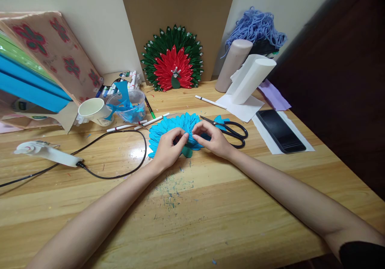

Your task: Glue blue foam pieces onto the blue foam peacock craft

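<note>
Hands (168,148) (212,138) pinching blue paper fan (168,126), scissors (233,131) beside

I see a blue petal fan (168,130) lying flat on the wooden table (210,204), its pointed folded petals spread in a half-circle away from me. A small dark green piece (187,151) sits at its lower middle edge, partly covered, right where the petals come together.

head cam | worn high, faced forward and down over wooden table (210,204) | close range, forearms entered from bottom edge | far wall (90,28) bounded top | single view, no overlap
</note>
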Demonstrator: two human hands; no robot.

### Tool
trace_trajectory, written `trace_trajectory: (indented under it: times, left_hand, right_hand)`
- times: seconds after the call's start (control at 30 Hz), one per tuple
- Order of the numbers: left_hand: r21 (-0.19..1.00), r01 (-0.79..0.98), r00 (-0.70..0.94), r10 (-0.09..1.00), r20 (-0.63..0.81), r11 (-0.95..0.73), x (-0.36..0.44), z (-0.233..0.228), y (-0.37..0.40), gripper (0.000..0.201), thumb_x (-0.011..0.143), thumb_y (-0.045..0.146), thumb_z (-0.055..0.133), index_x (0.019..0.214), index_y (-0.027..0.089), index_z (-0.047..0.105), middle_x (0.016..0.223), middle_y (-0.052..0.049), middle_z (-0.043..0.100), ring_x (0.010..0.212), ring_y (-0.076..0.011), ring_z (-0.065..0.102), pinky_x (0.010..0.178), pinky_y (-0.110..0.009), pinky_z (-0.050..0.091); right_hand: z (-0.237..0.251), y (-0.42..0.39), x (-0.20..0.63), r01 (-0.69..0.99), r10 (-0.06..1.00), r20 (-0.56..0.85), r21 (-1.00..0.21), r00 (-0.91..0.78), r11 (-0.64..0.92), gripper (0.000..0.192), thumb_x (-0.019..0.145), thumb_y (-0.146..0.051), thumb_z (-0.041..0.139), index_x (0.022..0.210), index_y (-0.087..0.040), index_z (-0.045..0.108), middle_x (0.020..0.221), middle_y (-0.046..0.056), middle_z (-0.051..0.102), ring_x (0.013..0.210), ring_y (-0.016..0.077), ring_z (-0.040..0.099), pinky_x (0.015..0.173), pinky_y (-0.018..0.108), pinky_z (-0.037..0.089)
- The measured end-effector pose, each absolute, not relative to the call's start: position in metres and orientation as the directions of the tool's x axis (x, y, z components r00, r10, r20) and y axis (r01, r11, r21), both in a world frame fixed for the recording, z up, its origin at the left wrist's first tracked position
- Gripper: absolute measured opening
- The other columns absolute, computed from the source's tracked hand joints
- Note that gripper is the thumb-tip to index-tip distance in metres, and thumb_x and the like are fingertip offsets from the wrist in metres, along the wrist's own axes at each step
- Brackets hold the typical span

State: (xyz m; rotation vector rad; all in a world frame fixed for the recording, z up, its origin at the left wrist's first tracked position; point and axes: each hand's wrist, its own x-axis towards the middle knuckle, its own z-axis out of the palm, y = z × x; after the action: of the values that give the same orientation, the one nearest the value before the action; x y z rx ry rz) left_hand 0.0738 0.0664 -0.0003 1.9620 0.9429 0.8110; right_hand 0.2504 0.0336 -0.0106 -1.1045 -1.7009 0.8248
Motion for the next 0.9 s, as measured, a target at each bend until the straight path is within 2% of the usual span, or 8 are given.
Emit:
trace_trajectory:
  times: [0.13, 0.23, 0.33, 0.9]
  left_hand:
    - [0.885, 0.304, 0.454, 0.870, 0.191, -0.353, 0.0736, -0.0019, 0.0670, 0.029, 0.088, 0.035, 0.044, 0.066, 0.018, 0.051, 0.065, 0.000, 0.054, 0.063, -0.0130, 0.048, 0.061, -0.026, 0.037]
    - [0.895, 0.297, 0.435, 0.882, 0.184, -0.333, 0.0736, -0.0023, 0.0678, 0.030, 0.087, 0.035, 0.044, 0.064, 0.018, 0.051, 0.063, 0.000, 0.054, 0.062, -0.0130, 0.048, 0.061, -0.026, 0.037]
    - [0.897, 0.289, 0.430, 0.883, 0.189, -0.333, 0.0739, -0.0026, 0.0683, 0.030, 0.087, 0.035, 0.045, 0.063, 0.017, 0.051, 0.063, 0.001, 0.055, 0.062, -0.0127, 0.048, 0.061, -0.025, 0.037]
    - [0.902, 0.270, 0.443, 0.875, 0.196, -0.338, 0.0734, -0.0015, 0.0676, 0.028, 0.087, 0.034, 0.044, 0.064, 0.018, 0.050, 0.065, 0.000, 0.056, 0.064, -0.0136, 0.051, 0.064, -0.026, 0.039]
  right_hand:
    - [-0.0111, 0.0311, 0.2481, 0.347, 0.899, 0.415, -0.830, -0.136, 0.436, 0.020, 0.076, -0.028, 0.065, 0.088, -0.021, 0.051, 0.080, 0.000, 0.058, 0.071, 0.0127, 0.057, 0.066, 0.027, 0.050]
    - [-0.0100, 0.0294, 0.2471, 0.458, 0.868, 0.480, -0.749, -0.122, 0.479, 0.012, 0.077, -0.026, 0.064, 0.082, -0.021, 0.054, 0.076, 0.000, 0.059, 0.068, 0.0131, 0.057, 0.065, 0.028, 0.050]
    - [-0.0092, 0.0287, 0.2468, 0.499, 0.846, 0.518, -0.705, -0.122, 0.504, 0.007, 0.079, -0.025, 0.061, 0.080, -0.022, 0.055, 0.075, 0.000, 0.060, 0.069, 0.0133, 0.058, 0.066, 0.029, 0.050]
    - [-0.0105, 0.0289, 0.2475, 0.513, 0.842, 0.540, -0.720, -0.010, 0.468, 0.005, 0.080, -0.027, 0.063, 0.082, -0.022, 0.062, 0.079, 0.003, 0.066, 0.075, 0.0171, 0.061, 0.071, 0.033, 0.051]
